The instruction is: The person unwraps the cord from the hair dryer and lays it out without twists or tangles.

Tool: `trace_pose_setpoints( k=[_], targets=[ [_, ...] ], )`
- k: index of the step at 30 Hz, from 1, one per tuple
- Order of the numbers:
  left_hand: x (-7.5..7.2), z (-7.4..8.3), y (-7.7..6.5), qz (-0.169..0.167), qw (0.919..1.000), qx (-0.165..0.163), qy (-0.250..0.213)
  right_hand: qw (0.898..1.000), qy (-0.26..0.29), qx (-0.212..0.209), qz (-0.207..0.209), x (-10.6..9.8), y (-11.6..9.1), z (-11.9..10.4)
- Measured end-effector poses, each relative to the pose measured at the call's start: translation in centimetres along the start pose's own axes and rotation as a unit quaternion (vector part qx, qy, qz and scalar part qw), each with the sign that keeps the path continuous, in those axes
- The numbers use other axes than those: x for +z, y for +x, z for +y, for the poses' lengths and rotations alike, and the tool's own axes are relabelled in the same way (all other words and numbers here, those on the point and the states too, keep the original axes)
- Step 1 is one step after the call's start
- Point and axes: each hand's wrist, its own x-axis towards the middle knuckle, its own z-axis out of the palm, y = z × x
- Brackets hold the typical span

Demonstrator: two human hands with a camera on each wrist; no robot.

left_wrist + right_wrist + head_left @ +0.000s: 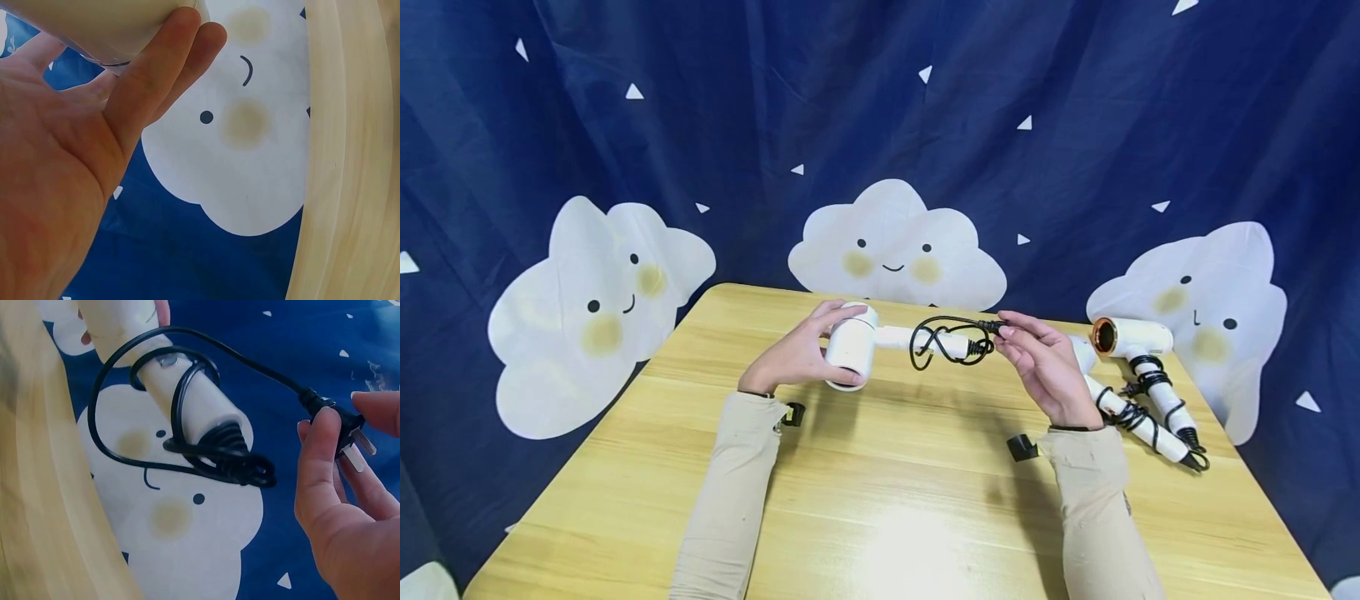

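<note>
My left hand (801, 350) grips the white head of a hair dryer (852, 346) above the table, thumb low and fingers over the top. The dryer's handle points right. Around the handle end loops a black power cord (181, 403), loosely wound. My right hand (1041, 367) pinches the cord's two-pin plug (337, 422) between thumb and fingers, off to the right of the handle. In the left wrist view only the dryer's lower body (119, 31) shows, resting against the fingers.
On the right of the wooden table (865, 475) lie two more white hair dryers, one with a copper-rimmed nozzle (1105, 335), the other (1138, 421) partly behind my right hand. Both have black cords wound around their handles. A dark blue cloud-print curtain (737, 108) hangs behind.
</note>
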Motion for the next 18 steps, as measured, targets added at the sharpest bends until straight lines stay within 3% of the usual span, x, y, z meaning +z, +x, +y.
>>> trace_pose_setpoints(
  k=[4, 10, 14, 18],
  targets=[
    [-0.04, 0.02, -0.04, 0.0, 1.0, 0.003, -0.005, 1.0, -0.003, 0.002, -0.024, 0.21, -0.19, -0.02],
    [-0.19, 0.1, -0.02, 0.001, 0.9999, 0.01, -0.006, 0.995, -0.004, -0.011, -0.102, 0.09, -0.46, 0.1],
    [-0.31, 0.12, -0.13, 0.003, 1.0, 0.008, -0.004, 0.987, -0.035, -0.002, -0.154, -0.15, -0.47, 0.3],
    [-0.47, 0.06, -0.22, 0.006, 0.9999, 0.008, 0.001, 0.982, -0.068, 0.017, -0.178, -0.38, -0.39, 0.43]
  ],
)
